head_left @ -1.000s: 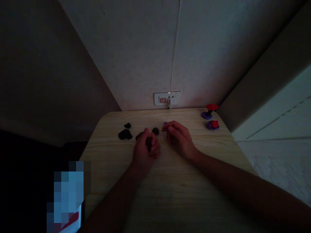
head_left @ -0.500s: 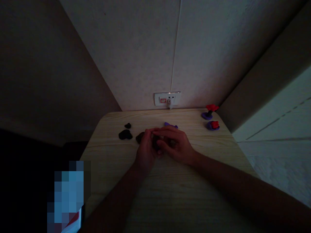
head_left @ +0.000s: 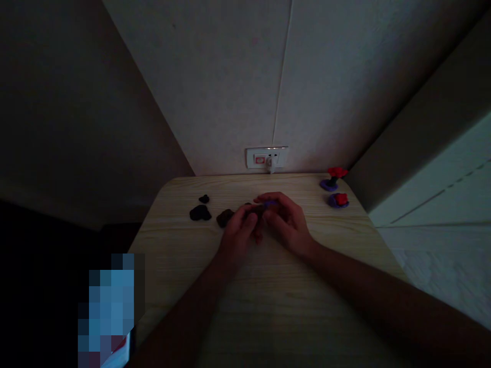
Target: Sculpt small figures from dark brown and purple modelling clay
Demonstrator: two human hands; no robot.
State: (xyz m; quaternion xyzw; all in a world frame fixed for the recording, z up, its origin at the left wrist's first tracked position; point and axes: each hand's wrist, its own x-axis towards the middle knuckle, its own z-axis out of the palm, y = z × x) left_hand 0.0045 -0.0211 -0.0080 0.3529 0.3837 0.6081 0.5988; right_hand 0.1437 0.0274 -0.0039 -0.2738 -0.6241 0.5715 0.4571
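Near the far middle of the table [head_left: 238, 286], my two hands are close together in dim light. My left hand [head_left: 237, 229] is closed, its thumb and fingers around a dark brown lump of modelling clay [head_left: 258, 210]. Partly behind that hand, another brown lump [head_left: 224, 218] lies on the wood. The fingers of my right hand [head_left: 289, 222] curl inward to the right of the left fingertips. Between its thumb and index finger shows a purple clay piece [head_left: 270, 203], mostly covered. Shadow hides the exact contact between fingers and clay.
Left of my hands lie a larger black lump [head_left: 200, 212] and a smaller black lump [head_left: 204, 199]. At the far right corner are a red flower shape on a purple base [head_left: 333, 179] and a purple-and-red piece [head_left: 339, 200]. A wall socket [head_left: 267, 158] holds a plug.
My right hand has shifted slightly right and its fingers have curled over the purple piece. The left thumb now presses on the brown lump. The view has shifted slightly.
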